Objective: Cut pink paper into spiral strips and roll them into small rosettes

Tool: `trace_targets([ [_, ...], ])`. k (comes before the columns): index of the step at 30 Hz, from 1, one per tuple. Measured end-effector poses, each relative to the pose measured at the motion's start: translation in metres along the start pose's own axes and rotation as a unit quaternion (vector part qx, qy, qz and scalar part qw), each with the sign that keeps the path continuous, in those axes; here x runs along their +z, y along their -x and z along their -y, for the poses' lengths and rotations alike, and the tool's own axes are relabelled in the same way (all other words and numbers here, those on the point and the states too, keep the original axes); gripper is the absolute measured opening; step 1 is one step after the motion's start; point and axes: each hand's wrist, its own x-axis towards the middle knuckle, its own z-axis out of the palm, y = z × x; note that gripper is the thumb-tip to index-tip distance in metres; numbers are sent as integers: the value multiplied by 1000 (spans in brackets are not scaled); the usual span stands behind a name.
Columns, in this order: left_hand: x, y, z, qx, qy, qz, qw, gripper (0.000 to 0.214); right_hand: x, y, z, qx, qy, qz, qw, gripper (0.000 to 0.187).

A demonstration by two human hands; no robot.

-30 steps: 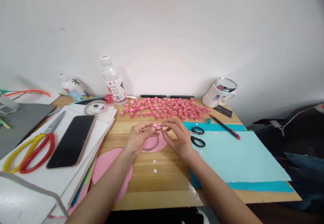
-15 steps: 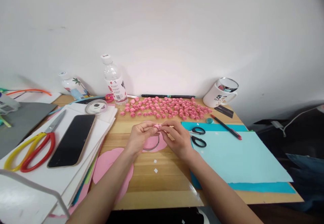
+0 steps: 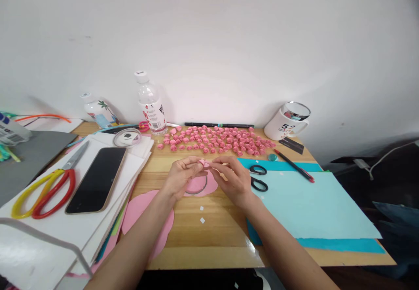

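Note:
A small rolled pink paper rose (image 3: 203, 163) is pinched between the thumb and fingers of my left hand (image 3: 182, 175). From the other side, the fingertips of my right hand (image 3: 231, 178) close in on its right edge; the exact contact is too small to see clearly. Below both hands lies a pink paper piece (image 3: 211, 186) with a dark curved ring (image 3: 198, 191) on it, partly covered by my left hand. Another, larger pink paper shape (image 3: 139, 211) sits under my left forearm. Behind the hands, many pink paper roses (image 3: 214, 139) are spread over the wooden table (image 3: 186, 237).
Left stand a bottle (image 3: 153, 111), paper stack (image 3: 137, 163), phone (image 3: 96, 180) and red-yellow scissors (image 3: 54, 189). To the right are black-handled scissors (image 3: 260, 185), light blue sheets (image 3: 314, 207), a pen (image 3: 294, 165) and a mug (image 3: 284, 122). Small white squares (image 3: 202, 220) lie in front.
The view has shifted slightly, so things sit a little further right. My right fingers have drawn a little away to the right, while my left hand keeps its pinch on the paper rose.

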Motion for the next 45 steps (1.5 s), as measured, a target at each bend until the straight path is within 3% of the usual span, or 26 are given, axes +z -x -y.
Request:
trace_targets([
  [16,4,2,0,-8,-4,5,1000,21,1,0,-3,3,33,71,997,15],
  [29,5,3,-1,-68,20,40,997,20,2,1,-3,3,19,65,998,13],
  [45,12,6,-3,-91,27,41,995,21,3,2,-4,14,16,58,998,11],
])
